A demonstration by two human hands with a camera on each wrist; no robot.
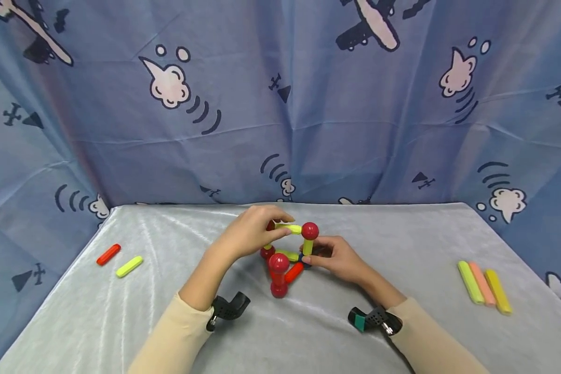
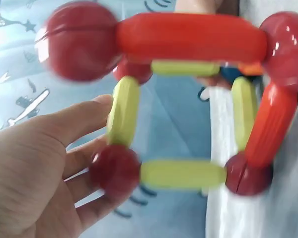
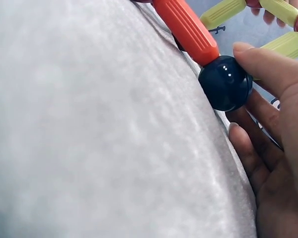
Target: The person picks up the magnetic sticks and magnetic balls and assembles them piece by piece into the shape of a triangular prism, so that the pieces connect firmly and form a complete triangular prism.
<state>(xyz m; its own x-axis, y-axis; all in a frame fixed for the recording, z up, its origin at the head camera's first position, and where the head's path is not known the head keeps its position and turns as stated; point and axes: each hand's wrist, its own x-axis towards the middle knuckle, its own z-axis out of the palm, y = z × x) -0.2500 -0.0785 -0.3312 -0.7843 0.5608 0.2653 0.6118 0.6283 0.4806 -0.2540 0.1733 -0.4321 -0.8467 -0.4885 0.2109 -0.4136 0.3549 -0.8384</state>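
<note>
A frame of red balls, yellow-green rods and red rods stands mid-table. Its upper yellow-green rod point(image 1: 291, 228) joins a red ball point(image 1: 310, 231) to another ball by my left hand point(image 1: 254, 228). In the left wrist view the left hand point(image 2: 44, 163) has its thumb on a yellow-green rod point(image 2: 123, 111) and its fingers behind a red ball point(image 2: 115, 170). My right hand point(image 1: 338, 258) holds the frame's low right corner; the right wrist view shows this hand point(image 3: 288, 114) with its thumb at the dark blue ball point(image 3: 225, 83), beside an orange-red rod point(image 3: 187, 30).
On the left of the grey cloth point(image 1: 191, 343) lie a red rod point(image 1: 108, 254) and a yellow-green rod point(image 1: 129, 266). At the right, a light green rod point(image 1: 470, 282), a pink rod point(image 1: 482, 283) and a yellow rod point(image 1: 498, 292) lie side by side. A blue patterned curtain point(image 1: 243, 104) hangs behind.
</note>
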